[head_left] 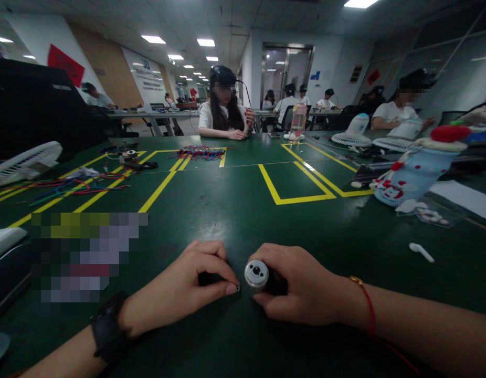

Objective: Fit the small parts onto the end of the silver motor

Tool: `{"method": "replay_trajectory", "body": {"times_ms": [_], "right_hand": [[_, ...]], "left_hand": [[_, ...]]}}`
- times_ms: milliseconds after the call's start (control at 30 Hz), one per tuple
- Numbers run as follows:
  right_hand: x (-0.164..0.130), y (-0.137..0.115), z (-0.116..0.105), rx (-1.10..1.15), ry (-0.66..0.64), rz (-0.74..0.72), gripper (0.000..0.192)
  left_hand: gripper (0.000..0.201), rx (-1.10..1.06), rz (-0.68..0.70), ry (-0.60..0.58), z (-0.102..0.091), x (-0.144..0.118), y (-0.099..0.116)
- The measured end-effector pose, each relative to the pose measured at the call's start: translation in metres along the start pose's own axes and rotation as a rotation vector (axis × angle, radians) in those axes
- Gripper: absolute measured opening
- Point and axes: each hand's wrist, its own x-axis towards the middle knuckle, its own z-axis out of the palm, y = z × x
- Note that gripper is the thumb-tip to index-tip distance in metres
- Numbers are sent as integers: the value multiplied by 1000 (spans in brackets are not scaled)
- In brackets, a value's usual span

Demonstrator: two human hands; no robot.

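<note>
My right hand is wrapped round a silver metal cylinder, which stands with its round end face up. That face has a dark hole in the middle and smaller holes beside it. Just left of the cylinder, the thumb and forefinger of my left hand pinch a tiny dark metal piece, too small to name. A narrow gap separates this piece from the cylinder. Both hands are low over the green table.
Wires and small parts lie at the left, with a wire bundle farther back. A light-blue bottle, white earbud and white fans are at the right. Across the table sits a person.
</note>
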Motion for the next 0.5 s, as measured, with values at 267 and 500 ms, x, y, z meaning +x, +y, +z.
{"method": "replay_trajectory", "body": {"times_ms": [267,500], "right_hand": [[-1,-2,-3,-8,-23,22,31],[-1,-1,-3,-1,-14,10,31]], "left_hand": [[19,-334,-262,343,-10,0,-15],[17,-880,-374,638,-4,4,-38]]}}
